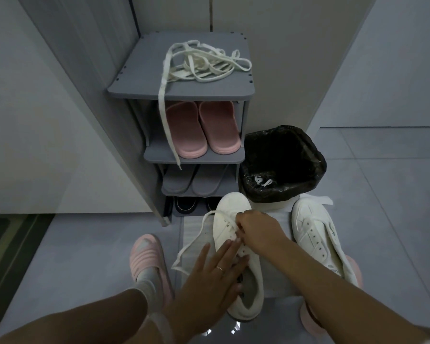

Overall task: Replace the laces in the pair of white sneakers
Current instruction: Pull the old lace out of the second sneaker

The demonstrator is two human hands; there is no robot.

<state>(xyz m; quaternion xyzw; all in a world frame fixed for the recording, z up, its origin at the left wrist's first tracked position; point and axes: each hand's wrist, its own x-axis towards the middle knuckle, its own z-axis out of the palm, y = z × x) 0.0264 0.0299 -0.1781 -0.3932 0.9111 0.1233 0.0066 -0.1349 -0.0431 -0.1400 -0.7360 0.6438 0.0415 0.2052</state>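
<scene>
Item: pair of white sneakers on a pale mat [278,276] laid on the grey floor, before a grey shoe rack [179,91]; left sneaker [236,244] under both hands, part-laced near the toe, with a white lace [196,240] trailing off its left side in a loose loop over the mat; right sneaker [315,237] just beside it to the right, apart from it, eyelets bare, no lace in it; heap of white laces [204,62] on the rack's top shelf, one end hanging down past the pink slippers [201,127] below, whether old or spare cannot be told; bin with a black liner [281,162] behind the shoes. Right hand [256,225] over the lacing zone, fingers curled down and pinching the lace at the eyelets, the exact eyelet hidden beneath the hand; left hand [214,276] flat and spread, fingers straight, pressing on the shoe's near side and tongue, holding nothing. Risks, as judged: the free end at left lies slack, so a hard pull from the right hand could draw it short and leave uneven ends; the flat lace may twist or skip an eyelet, since the hand covers the row; the steadying hand only presses, so the shoe could slide on the mat under a tug; the hanging lace on the rack could be snagged and drag the heap down.
</scene>
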